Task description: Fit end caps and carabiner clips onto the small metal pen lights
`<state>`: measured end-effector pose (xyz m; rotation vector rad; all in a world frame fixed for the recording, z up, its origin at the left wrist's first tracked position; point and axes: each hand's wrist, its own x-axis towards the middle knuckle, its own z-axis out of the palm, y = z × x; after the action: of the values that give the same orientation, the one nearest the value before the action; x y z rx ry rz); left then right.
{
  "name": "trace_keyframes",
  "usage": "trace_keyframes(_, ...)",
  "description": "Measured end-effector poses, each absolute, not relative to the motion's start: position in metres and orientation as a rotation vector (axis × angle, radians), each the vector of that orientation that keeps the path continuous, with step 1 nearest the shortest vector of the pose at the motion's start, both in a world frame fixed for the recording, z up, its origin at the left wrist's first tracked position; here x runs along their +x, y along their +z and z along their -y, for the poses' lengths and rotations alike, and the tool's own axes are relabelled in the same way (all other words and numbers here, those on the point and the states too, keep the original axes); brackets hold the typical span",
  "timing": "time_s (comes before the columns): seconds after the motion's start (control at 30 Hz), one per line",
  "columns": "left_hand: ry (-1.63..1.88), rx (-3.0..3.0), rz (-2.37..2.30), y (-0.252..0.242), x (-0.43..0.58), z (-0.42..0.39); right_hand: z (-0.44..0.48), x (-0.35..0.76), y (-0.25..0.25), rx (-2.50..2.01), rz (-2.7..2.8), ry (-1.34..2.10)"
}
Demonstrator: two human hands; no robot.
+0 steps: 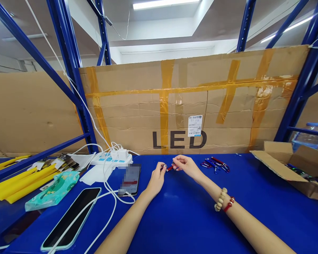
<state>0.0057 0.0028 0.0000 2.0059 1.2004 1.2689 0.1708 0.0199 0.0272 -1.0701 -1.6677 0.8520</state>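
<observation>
In the middle of the blue table my two hands are close together. My left hand (156,179) is closed, its thumb and finger pinching a small shiny metal piece (163,167) that looks like a ring. My right hand (184,165) pinches the right end of a small red rod-shaped piece (170,168), whose other end points towards the left hand. Whether the two pieces are joined is too small to tell. To the right of the hands lies a loose group of red and blue carabiners (216,164) with small rod-shaped parts.
An open cardboard box (286,173) with small dark items stands at right. On the left are a large phone (72,218), a second phone (132,180), a white power strip (112,158) with loose cables, a green packet (53,190) and yellow tubes (23,183). Cardboard (137,116) walls the back.
</observation>
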Motion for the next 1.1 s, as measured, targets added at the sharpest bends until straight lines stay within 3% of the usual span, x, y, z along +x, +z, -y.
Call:
trace_keyframes(0.5,1.299,2.057,-0.950,-0.005,0.013,0.000,-0.009,0.159,0.029,-0.965,1.590,0.921)
trace_keyframes(1.1,1.266,2.163,-1.042,-0.006,0.010,0.010,-0.011,0.178,0.039,-1.088,1.798,0.997)
